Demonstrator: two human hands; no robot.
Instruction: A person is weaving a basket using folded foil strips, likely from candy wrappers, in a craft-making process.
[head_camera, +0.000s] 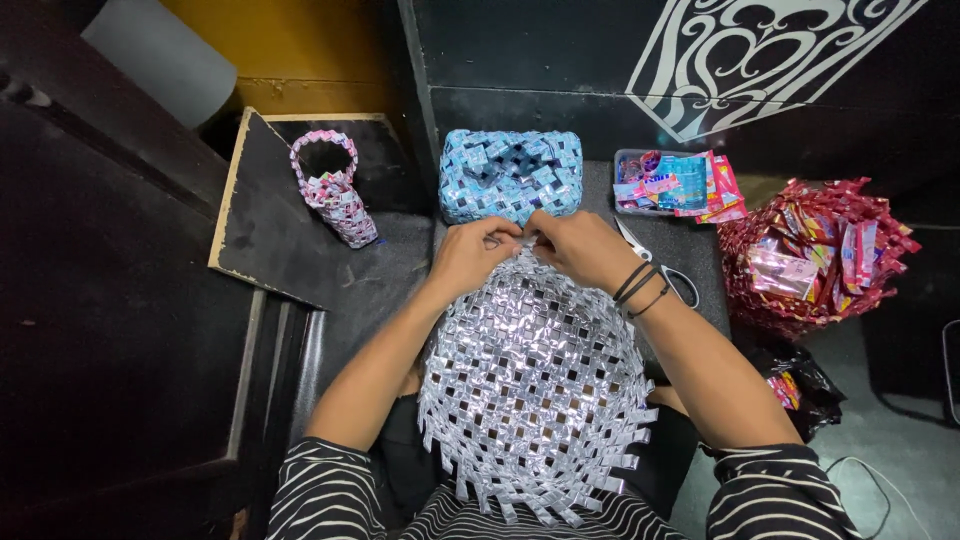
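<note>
Starting at nine o'clock, we are seeing a dark wooden board (270, 235) lying at a slant on the dark surface. A small pink woven basket (335, 190) is standing on it at about eleven o'clock, tilting a little, its handle looping over the open mouth.

Moving toward the middle, we are watching our left hand (470, 255) curling its fingers closed and pinching the far rim of a large silver woven mat (535, 385). The mat is spreading across our lap from the centre down to six o'clock, rounded like a dome, with loose strip ends sticking out around its near edge. Just beyond the hands, at twelve o'clock, a blue woven box (510, 175) is sitting with an opening in its top.

Our right hand (580, 248) is meeting the left at the same spot on the rim, its fingers also bent closed around the silver strips; we cannot tell exactly which strip each fingertip is gripping. Dark bands are circling the right wrist.

Just past that wrist, at two o'clock, a pair of scissors (655, 262) is lying partly hidden. Beyond them a clear tray (628, 185) is holding folded blue and pink wrappers. At three o'clock a heap of red wrappers (815, 255) is sitting in a bag.
</note>
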